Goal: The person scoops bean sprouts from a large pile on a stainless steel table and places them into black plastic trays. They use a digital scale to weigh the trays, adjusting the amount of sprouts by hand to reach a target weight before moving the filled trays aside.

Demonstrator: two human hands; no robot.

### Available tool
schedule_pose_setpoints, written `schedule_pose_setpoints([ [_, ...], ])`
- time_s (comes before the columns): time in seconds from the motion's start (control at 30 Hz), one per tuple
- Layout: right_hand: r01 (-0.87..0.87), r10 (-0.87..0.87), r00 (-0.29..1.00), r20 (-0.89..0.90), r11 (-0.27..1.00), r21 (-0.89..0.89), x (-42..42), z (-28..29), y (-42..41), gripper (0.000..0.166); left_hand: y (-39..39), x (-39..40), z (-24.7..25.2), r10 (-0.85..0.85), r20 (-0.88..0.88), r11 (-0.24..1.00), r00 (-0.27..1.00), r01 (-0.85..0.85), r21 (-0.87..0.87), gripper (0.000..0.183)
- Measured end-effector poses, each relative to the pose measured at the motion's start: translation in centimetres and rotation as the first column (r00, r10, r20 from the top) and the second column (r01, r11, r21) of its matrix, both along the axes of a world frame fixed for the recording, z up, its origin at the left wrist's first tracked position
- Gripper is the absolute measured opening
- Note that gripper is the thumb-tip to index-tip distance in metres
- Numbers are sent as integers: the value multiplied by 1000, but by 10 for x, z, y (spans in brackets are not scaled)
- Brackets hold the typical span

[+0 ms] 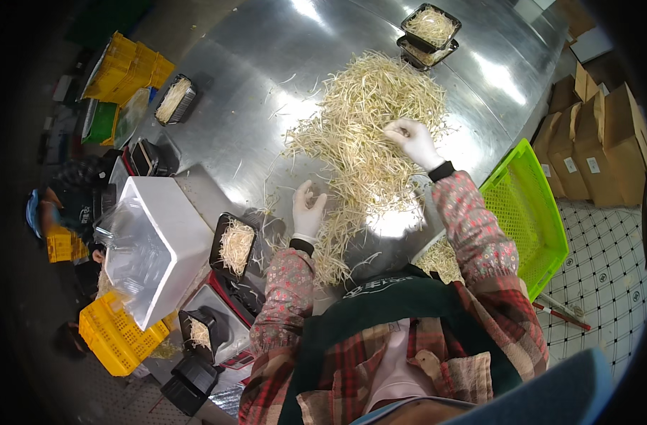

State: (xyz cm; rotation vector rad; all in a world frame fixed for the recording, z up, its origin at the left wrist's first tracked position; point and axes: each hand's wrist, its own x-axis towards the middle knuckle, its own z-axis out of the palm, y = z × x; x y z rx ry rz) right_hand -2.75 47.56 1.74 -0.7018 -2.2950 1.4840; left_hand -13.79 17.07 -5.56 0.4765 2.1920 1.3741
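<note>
A large pile of bean sprouts [376, 101] lies loose on the stainless steel table [238, 79]. My right hand [416, 143], in a white glove, touches the right side of the pile with fingers curled; whether it pinches any sprouts cannot be made out. My left hand [308, 210], gloved too, is at the pile's left edge, thumb and fingers apart and nothing between them. Left of it a black plastic tray [215, 245] holds sprouts. Two more filled trays [430, 40] are stacked beyond the pile, and another filled tray [182, 106] stands at the far left.
A white foam box [188, 218] of clear plastic items stands at the left, near a yellow crate [121, 334], a scale [230, 316] and another tray with sprouts. A green plastic basket [541, 223] and cardboard boxes [594, 143] are at the right. Other people work at far left.
</note>
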Motion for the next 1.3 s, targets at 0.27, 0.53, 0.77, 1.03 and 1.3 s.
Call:
schedule_pose_setpoints([
  [0.27,212,-212,935,283,977,32,74,-27,13,79,58,4,16,58,601,973,797,-179,144,86],
  [0.53,197,-124,974,190,877,-438,7,-51,-35,93,162,12,48,-3,654,982,757,-120,144,89],
  [0.77,107,-223,970,-101,758,-644,68,-2,6,72,116,-2,60,-102,586,908,804,-165,385,31],
  [1.03,183,-268,961,-62,791,-583,83,-3,20,49,84,-16,52,-89,495,896,864,-148,419,29],
  [1.3,-77,-88,962,-258,820,-567,79,-8,9,33,78,-5,64,-225,236,927,945,133,351,49],
])
